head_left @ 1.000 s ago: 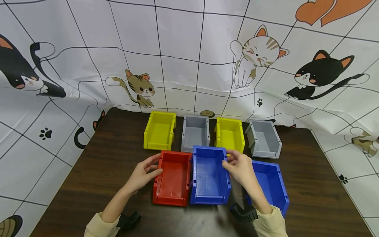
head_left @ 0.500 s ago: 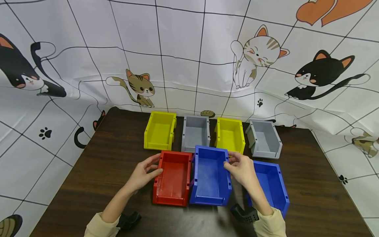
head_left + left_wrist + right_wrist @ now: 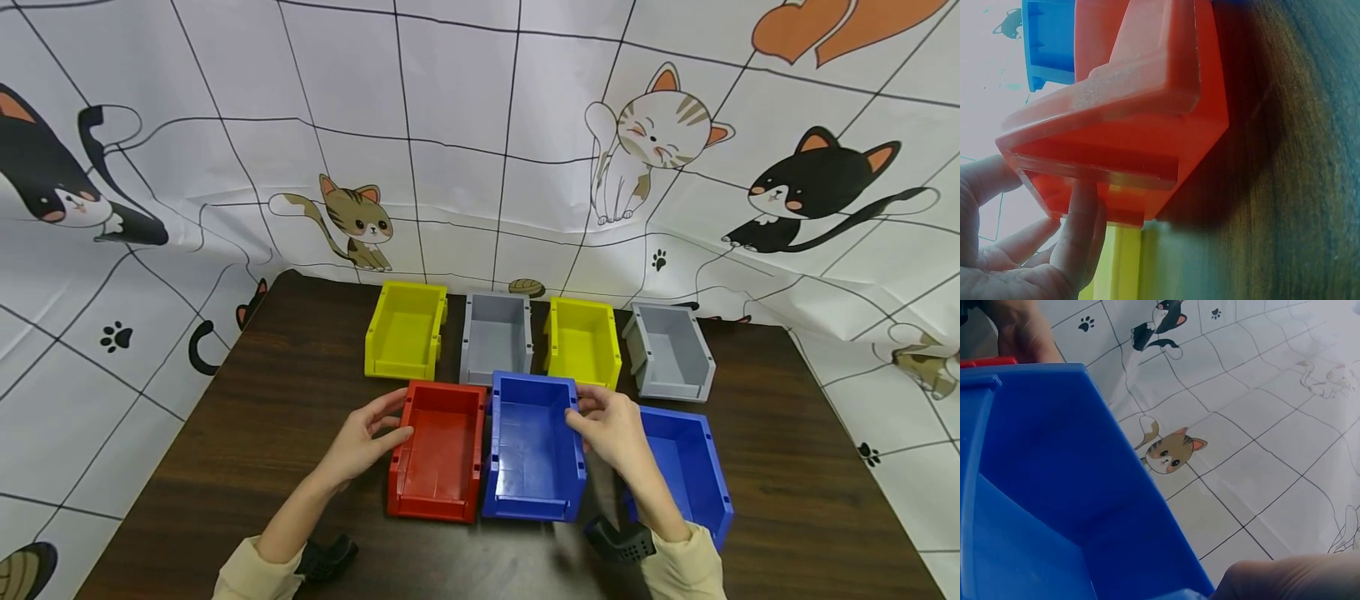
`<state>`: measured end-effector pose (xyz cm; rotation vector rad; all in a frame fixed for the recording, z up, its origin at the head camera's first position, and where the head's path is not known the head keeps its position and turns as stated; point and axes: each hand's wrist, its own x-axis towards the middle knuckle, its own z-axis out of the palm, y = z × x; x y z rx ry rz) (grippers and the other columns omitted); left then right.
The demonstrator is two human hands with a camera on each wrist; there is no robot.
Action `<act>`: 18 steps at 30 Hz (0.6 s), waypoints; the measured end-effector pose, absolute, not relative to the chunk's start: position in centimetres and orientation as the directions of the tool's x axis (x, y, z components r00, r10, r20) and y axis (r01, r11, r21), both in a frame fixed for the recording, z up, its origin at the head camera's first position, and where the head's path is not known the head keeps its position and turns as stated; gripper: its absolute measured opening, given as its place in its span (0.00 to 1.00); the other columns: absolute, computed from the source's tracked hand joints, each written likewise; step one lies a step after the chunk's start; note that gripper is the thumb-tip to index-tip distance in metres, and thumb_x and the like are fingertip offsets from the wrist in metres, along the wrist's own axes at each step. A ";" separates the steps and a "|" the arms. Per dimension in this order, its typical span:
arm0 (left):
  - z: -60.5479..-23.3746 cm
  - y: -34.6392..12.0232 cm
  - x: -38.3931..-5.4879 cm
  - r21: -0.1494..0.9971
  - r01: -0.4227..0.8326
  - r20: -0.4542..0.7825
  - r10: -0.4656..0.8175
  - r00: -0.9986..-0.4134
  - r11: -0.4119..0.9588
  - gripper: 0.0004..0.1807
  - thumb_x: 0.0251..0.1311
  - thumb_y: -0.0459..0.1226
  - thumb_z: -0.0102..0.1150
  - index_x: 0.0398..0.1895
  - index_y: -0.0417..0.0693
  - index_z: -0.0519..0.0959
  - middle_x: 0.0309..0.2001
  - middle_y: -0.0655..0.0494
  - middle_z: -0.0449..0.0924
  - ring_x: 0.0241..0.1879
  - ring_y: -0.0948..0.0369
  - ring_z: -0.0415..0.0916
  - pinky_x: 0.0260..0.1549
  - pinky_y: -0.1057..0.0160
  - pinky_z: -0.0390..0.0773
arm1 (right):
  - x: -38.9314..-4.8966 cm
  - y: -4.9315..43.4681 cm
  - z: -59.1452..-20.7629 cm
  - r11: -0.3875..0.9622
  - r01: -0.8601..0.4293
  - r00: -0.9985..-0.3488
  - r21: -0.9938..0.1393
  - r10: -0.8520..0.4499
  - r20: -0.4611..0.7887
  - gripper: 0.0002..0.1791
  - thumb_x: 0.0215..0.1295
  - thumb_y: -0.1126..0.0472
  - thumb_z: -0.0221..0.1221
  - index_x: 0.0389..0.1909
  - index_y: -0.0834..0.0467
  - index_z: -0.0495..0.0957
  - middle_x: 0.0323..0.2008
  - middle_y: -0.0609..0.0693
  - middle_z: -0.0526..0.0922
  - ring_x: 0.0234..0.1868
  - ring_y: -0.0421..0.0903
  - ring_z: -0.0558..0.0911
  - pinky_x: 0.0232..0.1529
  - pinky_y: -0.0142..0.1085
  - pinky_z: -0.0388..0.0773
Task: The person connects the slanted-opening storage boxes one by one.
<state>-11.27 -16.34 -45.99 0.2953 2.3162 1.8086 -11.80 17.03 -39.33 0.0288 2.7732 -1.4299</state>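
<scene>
A red plastic storage bin (image 3: 437, 454) sits on the table in the middle of the head view. My left hand (image 3: 365, 440) grips its left side wall, thumb on the rim and fingers outside; the left wrist view shows fingers (image 3: 1079, 231) tucked under the bin's side lip. Close against its right side is a blue storage bin (image 3: 531, 450), its rim slightly higher than the red one's. My right hand (image 3: 611, 423) pinches the blue bin's right wall, thumb over the rim. Whether the blue bin's base touches the table cannot be told.
A second blue bin (image 3: 678, 458) stands partly behind my right forearm. Along the back of the dark wooden table (image 3: 270, 400) are a yellow bin (image 3: 403, 329), a grey bin (image 3: 497, 333), another yellow bin (image 3: 583, 337) and another grey bin (image 3: 673, 354). A cat-print sheet (image 3: 465, 183) hangs behind.
The blue bin in my right hand has moved slightly right, then a little toward me and back left, staying next to the red bin. The left hand and red bin hold still.
</scene>
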 end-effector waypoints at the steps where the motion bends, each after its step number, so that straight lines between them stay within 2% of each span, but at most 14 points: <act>1: -46.0 -16.3 -11.3 0.970 0.042 -0.025 0.270 -0.963 0.239 0.32 0.59 0.32 0.60 0.66 0.35 0.62 0.63 0.36 0.65 0.48 0.48 0.73 0.46 0.63 0.77 | -11.8 17.0 -39.3 0.582 0.025 -1.000 -0.813 0.005 -0.027 0.21 0.52 0.71 0.61 0.49 0.72 0.75 0.33 0.61 0.81 0.17 0.51 0.78 0.13 0.33 0.73; 6: -46.1 -16.3 -11.3 0.968 0.054 -0.017 0.276 -0.961 0.245 0.32 0.59 0.33 0.60 0.66 0.35 0.61 0.63 0.36 0.65 0.49 0.47 0.73 0.50 0.53 0.74 | -11.8 17.1 -39.2 0.577 0.026 -1.000 -0.816 0.001 -0.031 0.21 0.55 0.69 0.62 0.50 0.71 0.75 0.34 0.62 0.82 0.15 0.54 0.77 0.13 0.33 0.73; 9: -46.0 -16.3 -11.3 0.967 0.057 -0.015 0.275 -0.961 0.250 0.32 0.59 0.32 0.60 0.66 0.35 0.61 0.63 0.36 0.65 0.49 0.47 0.73 0.52 0.50 0.73 | -11.7 17.2 -39.2 0.549 0.043 -0.998 -0.835 -0.013 -0.060 0.21 0.57 0.67 0.63 0.51 0.70 0.75 0.36 0.62 0.82 0.15 0.55 0.77 0.15 0.37 0.75; 14: -45.9 -16.3 -11.2 0.965 0.059 -0.013 0.271 -0.963 0.256 0.32 0.60 0.31 0.59 0.66 0.34 0.61 0.63 0.36 0.64 0.50 0.46 0.73 0.52 0.51 0.73 | -11.6 17.6 -39.5 0.469 0.086 -0.990 -0.879 -0.060 -0.128 0.20 0.60 0.64 0.62 0.52 0.69 0.74 0.39 0.62 0.80 0.18 0.47 0.78 0.20 0.47 0.79; 18: -45.9 -16.3 -11.2 0.966 0.057 -0.015 0.274 -0.962 0.253 0.32 0.60 0.31 0.59 0.66 0.34 0.60 0.64 0.35 0.64 0.51 0.46 0.72 0.52 0.51 0.73 | -11.7 18.1 -39.9 0.418 0.119 -0.980 -0.901 -0.094 -0.173 0.19 0.62 0.63 0.60 0.51 0.68 0.72 0.39 0.61 0.80 0.21 0.45 0.77 0.20 0.45 0.80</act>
